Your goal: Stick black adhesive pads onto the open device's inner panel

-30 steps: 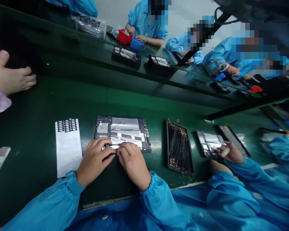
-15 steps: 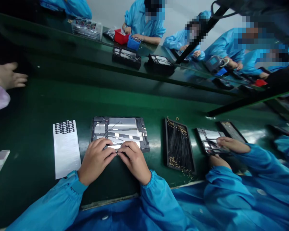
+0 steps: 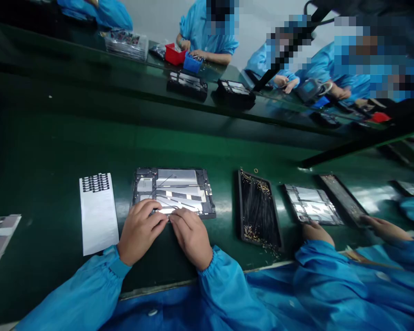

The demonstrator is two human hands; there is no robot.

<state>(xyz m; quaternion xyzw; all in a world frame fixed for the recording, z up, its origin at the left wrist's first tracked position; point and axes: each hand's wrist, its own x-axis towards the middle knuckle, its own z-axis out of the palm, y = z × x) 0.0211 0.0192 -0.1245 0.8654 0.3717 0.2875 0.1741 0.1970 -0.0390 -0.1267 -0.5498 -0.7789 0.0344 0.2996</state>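
Observation:
An opened tablet (image 3: 174, 191) lies back-up on the green belt (image 3: 55, 151), its silver battery and thin cables showing. My left hand (image 3: 141, 232) and my right hand (image 3: 189, 234) rest side by side on its near edge, fingertips pinching together on a small part at the frame; the part itself is too small to make out. A white backing sheet (image 3: 97, 214) with a block of small black stickers at its far end lies just left of my left hand.
A black tray of thin wires with gold tips (image 3: 258, 209) lies to the right. Beyond it a co-worker's hands (image 3: 317, 232) are at another opened tablet (image 3: 312, 204). Black trays (image 3: 188, 85), red and blue bins (image 3: 181, 57) and several people line the far bench.
The hand at the far left edge has pulled out of view. The co-worker's hand on the right has left their tablet. My own hands stay at the tablet's near edge.

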